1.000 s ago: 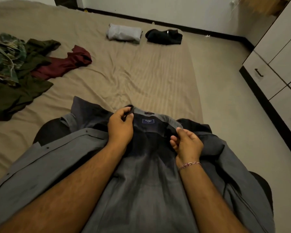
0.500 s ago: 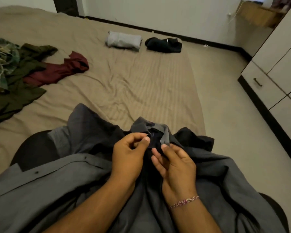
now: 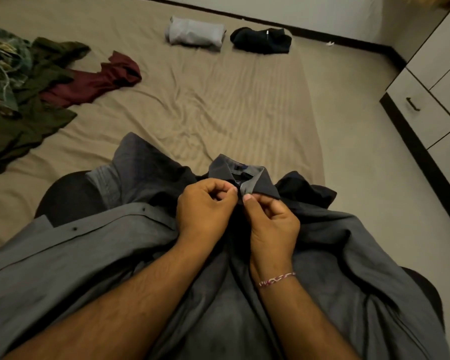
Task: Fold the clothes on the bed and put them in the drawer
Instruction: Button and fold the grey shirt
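A grey button-up shirt [image 3: 94, 255] lies spread over my lap at the near end of the bed [image 3: 218, 100]. Its collar [image 3: 244, 175] stands up in front of my hands. My left hand [image 3: 205, 211] and my right hand [image 3: 270, 224] meet just below the collar, each pinching an edge of the shirt's front between thumb and fingers. A white drawer [image 3: 424, 105] with a dark handle is at the right, closed.
A folded light grey garment [image 3: 195, 35] and a folded black garment [image 3: 261, 40] lie at the far end of the bed. A maroon garment [image 3: 96, 79] and an olive and camouflage pile [image 3: 18, 94] lie crumpled at the left. Bare floor runs between bed and drawers.
My hands, first apart at the two ends of the collar, have come together at its front. The collar is now closed up around itself.
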A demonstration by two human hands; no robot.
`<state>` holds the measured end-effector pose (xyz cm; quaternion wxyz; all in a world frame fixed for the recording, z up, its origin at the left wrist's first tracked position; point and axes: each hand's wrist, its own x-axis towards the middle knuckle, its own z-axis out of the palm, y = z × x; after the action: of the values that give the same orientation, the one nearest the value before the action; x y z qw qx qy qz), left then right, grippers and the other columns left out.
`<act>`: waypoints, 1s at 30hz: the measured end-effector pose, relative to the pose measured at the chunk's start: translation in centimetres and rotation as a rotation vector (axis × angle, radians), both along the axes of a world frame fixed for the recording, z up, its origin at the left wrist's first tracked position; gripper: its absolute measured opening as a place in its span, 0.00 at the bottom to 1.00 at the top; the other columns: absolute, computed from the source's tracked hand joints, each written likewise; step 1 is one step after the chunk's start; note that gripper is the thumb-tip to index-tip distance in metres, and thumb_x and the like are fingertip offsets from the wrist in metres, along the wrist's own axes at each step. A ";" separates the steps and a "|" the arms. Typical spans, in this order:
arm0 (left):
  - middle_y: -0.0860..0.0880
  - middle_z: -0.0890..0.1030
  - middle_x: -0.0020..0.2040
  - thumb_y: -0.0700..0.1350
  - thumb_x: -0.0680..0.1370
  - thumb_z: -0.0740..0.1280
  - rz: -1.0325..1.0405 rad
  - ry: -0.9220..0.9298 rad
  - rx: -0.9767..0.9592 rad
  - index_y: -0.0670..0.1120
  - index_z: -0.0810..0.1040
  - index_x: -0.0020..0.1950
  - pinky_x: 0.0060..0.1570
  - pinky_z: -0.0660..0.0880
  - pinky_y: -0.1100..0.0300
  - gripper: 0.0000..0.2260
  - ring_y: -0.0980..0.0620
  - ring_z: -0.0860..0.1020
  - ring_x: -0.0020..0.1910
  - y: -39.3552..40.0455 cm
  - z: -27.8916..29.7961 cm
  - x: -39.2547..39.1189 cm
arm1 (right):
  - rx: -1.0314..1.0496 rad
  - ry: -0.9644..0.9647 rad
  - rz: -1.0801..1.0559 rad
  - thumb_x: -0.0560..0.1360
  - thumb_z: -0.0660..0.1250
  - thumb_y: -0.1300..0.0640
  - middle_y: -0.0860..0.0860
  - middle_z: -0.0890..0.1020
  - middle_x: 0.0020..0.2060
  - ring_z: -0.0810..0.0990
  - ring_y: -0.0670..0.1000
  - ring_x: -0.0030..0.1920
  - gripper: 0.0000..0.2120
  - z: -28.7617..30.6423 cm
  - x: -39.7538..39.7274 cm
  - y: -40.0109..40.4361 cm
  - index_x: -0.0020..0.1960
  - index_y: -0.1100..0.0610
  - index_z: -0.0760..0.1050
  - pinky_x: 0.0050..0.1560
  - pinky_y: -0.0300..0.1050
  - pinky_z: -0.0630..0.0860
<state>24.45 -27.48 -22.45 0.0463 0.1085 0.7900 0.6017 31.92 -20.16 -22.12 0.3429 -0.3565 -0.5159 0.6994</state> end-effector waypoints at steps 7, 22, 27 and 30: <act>0.52 0.85 0.35 0.41 0.75 0.77 -0.026 -0.027 0.071 0.49 0.87 0.42 0.40 0.82 0.60 0.04 0.55 0.84 0.36 0.1 0.2 0.0 | 0.193 -0.041 -0.003 0.73 0.76 0.67 0.50 0.88 0.39 0.87 0.47 0.41 0.04 -0.8 -0.2 0.3 0.46 0.59 0.86 0.44 0.37 0.81; 0.51 0.87 0.42 0.41 0.78 0.75 -0.111 -0.063 0.135 0.48 0.87 0.46 0.48 0.83 0.59 0.03 0.53 0.85 0.44 0.1 -0.7 -0.8 | 0.285 -0.079 0.130 0.74 0.78 0.64 0.50 0.88 0.42 0.88 0.49 0.45 0.05 -2.2 -0.6 2.2 0.48 0.57 0.86 0.49 0.44 0.83; 0.52 0.86 0.44 0.42 0.78 0.74 -0.136 -0.003 0.047 0.50 0.86 0.45 0.50 0.82 0.56 0.03 0.54 0.84 0.45 0.2 -1.3 -1.4 | 0.317 -0.105 0.143 0.74 0.77 0.64 0.48 0.88 0.41 0.88 0.47 0.45 0.06 -2.7 -0.8 2.3 0.47 0.54 0.86 0.48 0.42 0.83; 0.53 0.86 0.45 0.42 0.78 0.74 -0.145 0.014 0.010 0.50 0.86 0.46 0.51 0.82 0.57 0.03 0.57 0.83 0.45 0.2 -1.4 -1.5 | 0.324 -0.127 0.121 0.74 0.77 0.64 0.48 0.88 0.41 0.87 0.46 0.44 0.06 -3.1 -0.9 2.3 0.48 0.55 0.86 0.49 0.43 0.84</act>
<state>22.94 -27.27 -23.89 0.0836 0.1697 0.7773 0.6000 31.02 -17.87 -25.19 0.3199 -0.3084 -0.6628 0.6027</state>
